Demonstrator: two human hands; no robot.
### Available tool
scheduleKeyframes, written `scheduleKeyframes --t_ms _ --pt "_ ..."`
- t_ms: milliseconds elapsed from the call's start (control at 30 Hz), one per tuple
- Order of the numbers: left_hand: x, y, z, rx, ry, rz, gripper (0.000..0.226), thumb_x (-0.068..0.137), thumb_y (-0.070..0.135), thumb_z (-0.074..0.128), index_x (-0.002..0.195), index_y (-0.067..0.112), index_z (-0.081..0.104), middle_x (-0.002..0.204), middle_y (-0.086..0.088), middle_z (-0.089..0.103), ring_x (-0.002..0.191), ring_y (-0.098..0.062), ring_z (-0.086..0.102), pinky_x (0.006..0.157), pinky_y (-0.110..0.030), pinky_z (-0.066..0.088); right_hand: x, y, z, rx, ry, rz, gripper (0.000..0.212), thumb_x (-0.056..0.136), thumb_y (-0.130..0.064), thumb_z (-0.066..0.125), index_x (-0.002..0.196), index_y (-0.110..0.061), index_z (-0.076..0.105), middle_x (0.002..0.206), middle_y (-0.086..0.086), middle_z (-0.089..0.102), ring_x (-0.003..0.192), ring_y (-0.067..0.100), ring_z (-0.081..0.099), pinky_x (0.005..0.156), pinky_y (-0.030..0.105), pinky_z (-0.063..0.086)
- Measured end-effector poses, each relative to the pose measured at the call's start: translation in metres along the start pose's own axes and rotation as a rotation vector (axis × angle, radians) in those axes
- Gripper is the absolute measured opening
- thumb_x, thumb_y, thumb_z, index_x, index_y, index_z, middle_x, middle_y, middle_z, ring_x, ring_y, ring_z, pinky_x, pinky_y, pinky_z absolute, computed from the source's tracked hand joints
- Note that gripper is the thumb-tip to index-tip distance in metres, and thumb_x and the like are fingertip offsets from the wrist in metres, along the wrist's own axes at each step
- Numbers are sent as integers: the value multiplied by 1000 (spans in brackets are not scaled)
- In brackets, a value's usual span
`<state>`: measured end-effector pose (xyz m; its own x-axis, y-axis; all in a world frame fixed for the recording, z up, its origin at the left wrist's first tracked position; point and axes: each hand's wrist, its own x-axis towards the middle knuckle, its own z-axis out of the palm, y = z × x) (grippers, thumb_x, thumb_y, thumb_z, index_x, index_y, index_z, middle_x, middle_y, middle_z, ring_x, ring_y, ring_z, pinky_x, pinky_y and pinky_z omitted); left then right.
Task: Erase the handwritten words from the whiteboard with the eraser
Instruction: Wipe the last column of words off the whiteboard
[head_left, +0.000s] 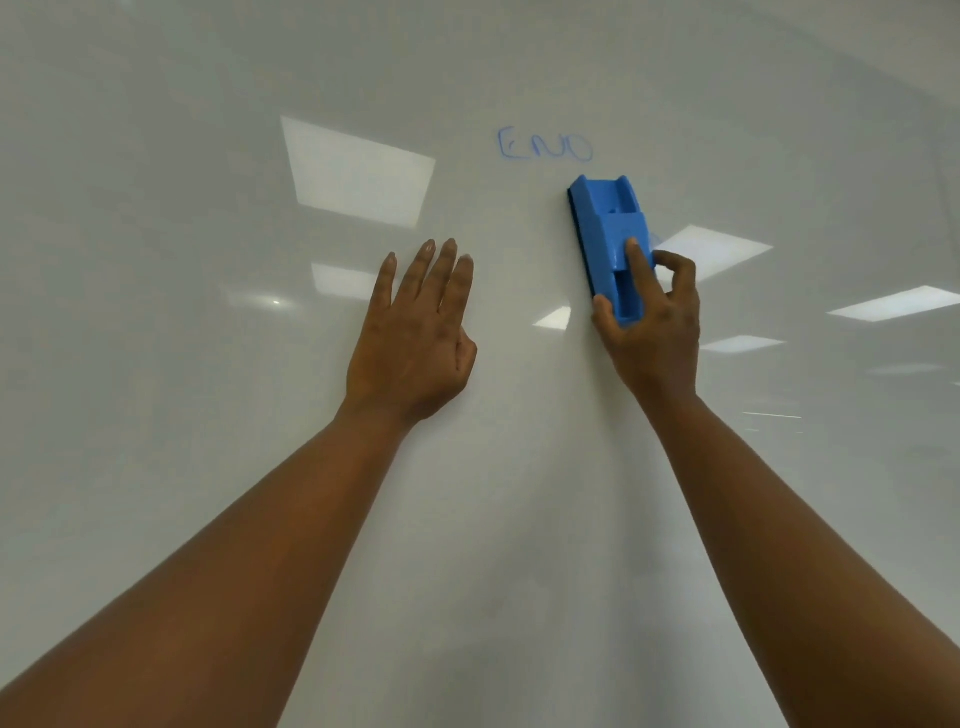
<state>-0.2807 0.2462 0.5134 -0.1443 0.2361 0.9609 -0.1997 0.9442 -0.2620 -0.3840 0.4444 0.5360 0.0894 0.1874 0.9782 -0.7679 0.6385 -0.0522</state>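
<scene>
Head view: right hand (655, 332) fingers around eraser (613, 234) just below word (544, 147); left hand (415, 338) flat, fingers straight.

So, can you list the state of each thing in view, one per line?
whiteboard: mostly wiped, one word left
blue word: still written, faint
eraser: upright on the board, just below the word
right hand: grips the eraser
left hand: fingers straight, at the board, holds nothing

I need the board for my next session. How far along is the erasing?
Not finished. The right hand grips the blue eraser against the whiteboard, just below the faint blue word "END", which is still there. The left hand rests flat on the board. That word is left to wipe.
</scene>
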Motion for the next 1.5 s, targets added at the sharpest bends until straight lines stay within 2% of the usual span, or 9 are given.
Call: scheduleKeyframes --t_ms 233,467,600,933,1033,1167,1300,1367,1500 --pt "0 1 0 4 0 2 68 83 29 10 146 7 26 153 -13 25 143 -28 20 117 -47 10 -10 19 -9 25 79 216 59 84 -25 63 138 -18 41 130 14 38 110 28 46 81 26 40" --pt "0 2 -1 3 -2 -8 62 85 22 25 145 7 29 153 -14 26 142 -28 21 117 -47 10 -23 0 0 48 64 88 59 82 -22 65 136 -14 42 128 18 42 110 30 47 80 27 41" --pt "0 3 -2 13 7 -4 62 84 22 21 143 6 35 151 -15 29 141 -29 25 116 -48 13 -2 19 -7 -13 23 46 59 84 -22 62 138 -16 40 130 17 40 110 31 45 80 32 43" --pt "-2 3 -2 17 14 -6 64 83 24 18 140 4 40 148 -16 34 138 -31 30 114 -50 19 3 58 -18 -45 77 332 57 88 -26 58 140 -19 36 130 15 35 111 29 43 83 26 37" --pt "-1 4 -2 12 19 -12 64 82 23 19 139 4 41 148 -17 36 137 -32 32 114 -51 20 6 44 -15 -11 62 297 58 87 -26 59 139 -17 36 130 16 35 110 30 43 89 31 40" --pt "-1 5 -2 14 22 -10 63 83 23 20 138 3 43 146 -18 38 136 -33 34 112 -52 22 -1 18 -9 41 26 111 60 83 -21 64 137 -13 40 128 20 39 109 32 45 86 29 39" --pt "-1 5 -3 18 18 -8 63 83 23 21 138 2 43 146 -19 38 136 -34 35 112 -52 23 -6 14 -7 38 -32 -38 62 82 -18 66 138 -11 39 129 22 41 109 34 46 85 34 44" --pt "-1 5 -3 20 12 -6 63 83 23 20 138 2 42 146 -19 37 136 -34 34 112 -52 22 -3 25 -11 23 -41 -21 62 83 -19 64 139 -14 38 130 20 39 110 33 45 85 33 43" --pt "-1 5 -3 16 22 -10 63 82 22 21 138 2 43 146 -19 37 136 -34 35 112 -52 21 0 57 -22 17 -21 156 61 86 -24 61 141 -19 34 134 16 33 114 30 41 83 27 37"
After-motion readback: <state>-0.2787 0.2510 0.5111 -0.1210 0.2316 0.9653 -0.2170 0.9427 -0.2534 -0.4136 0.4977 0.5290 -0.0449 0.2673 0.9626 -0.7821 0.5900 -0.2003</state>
